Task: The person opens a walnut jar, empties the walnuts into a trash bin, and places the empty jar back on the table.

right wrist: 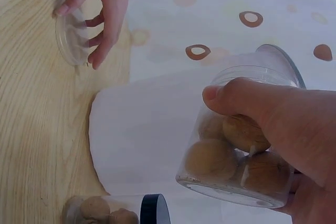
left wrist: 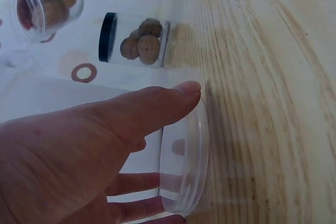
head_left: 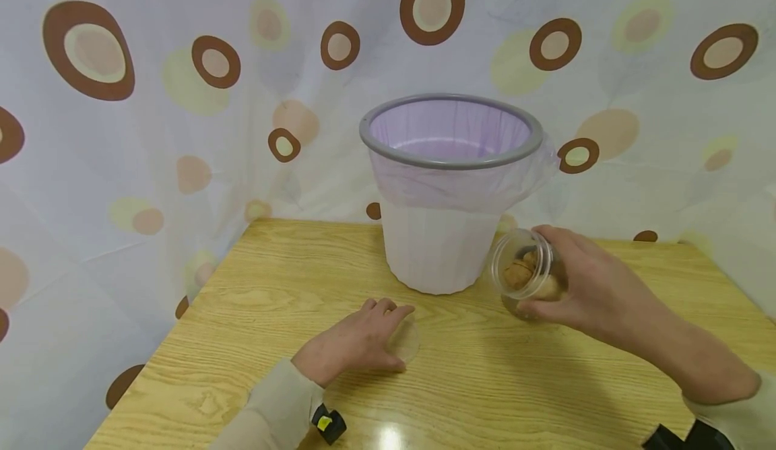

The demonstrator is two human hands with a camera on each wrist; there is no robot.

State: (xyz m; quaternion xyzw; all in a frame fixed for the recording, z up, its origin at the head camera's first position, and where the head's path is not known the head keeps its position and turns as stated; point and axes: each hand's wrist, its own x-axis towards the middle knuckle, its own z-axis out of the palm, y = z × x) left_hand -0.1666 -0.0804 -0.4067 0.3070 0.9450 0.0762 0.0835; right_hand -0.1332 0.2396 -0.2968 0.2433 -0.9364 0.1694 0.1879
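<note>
My right hand [head_left: 597,288] grips a clear jar [head_left: 515,268] of walnuts. The jar has no lid on and tilts, its mouth facing left in the head view. Several walnuts [right wrist: 231,150] lie inside, seen through its wall in the right wrist view. Low at the table, my left hand [head_left: 358,342] holds a clear round lid [head_left: 407,341] between thumb and fingers at its rim. The lid lies flat on the wood. A second clear jar [left wrist: 142,43] with a black lid [left wrist: 107,37] and walnuts inside stands upright on the table; the held jar mostly hides it in the head view.
A white bin [head_left: 439,241] with a grey rim [head_left: 451,165] and a thin purple liner [head_left: 448,126] stands at the back of the wooden table [head_left: 291,281], between and beyond the hands. A dotted curtain [head_left: 151,133] hangs behind and along the left side.
</note>
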